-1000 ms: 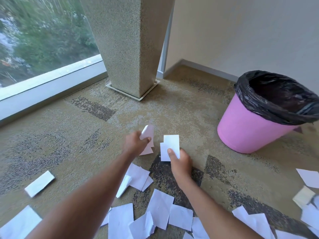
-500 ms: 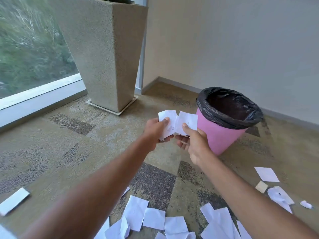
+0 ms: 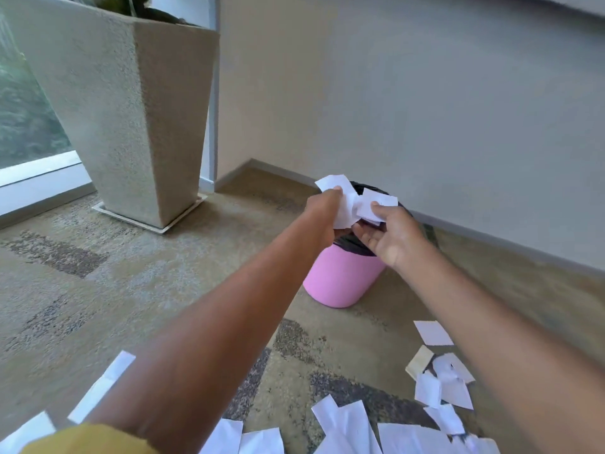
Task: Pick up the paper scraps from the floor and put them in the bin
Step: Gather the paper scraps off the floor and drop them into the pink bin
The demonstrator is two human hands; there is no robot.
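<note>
A pink bin [image 3: 340, 280] lined with a black bag stands on the carpet near the wall. Both my hands hover over its opening. My left hand [image 3: 322, 214] grips white paper scraps [image 3: 340, 194]. My right hand [image 3: 389, 237] pinches more white scraps [image 3: 376, 204] between thumb and fingers, palm turned up. The two bundles touch above the bin's mouth, which they mostly hide. Several white paper scraps [image 3: 442, 385] lie scattered on the floor in the foreground and at the right.
A tall speckled stone planter [image 3: 131, 119] on a flat base stands at the left by the window [image 3: 19, 126]. A plain wall [image 3: 425, 109] with a skirting runs behind the bin. Patterned carpet [image 3: 98, 290] covers the floor.
Both hands rose from the floor with scraps, came together and moved forward over the bin's opening. The view tilted up and the bin now sits under the hands.
</note>
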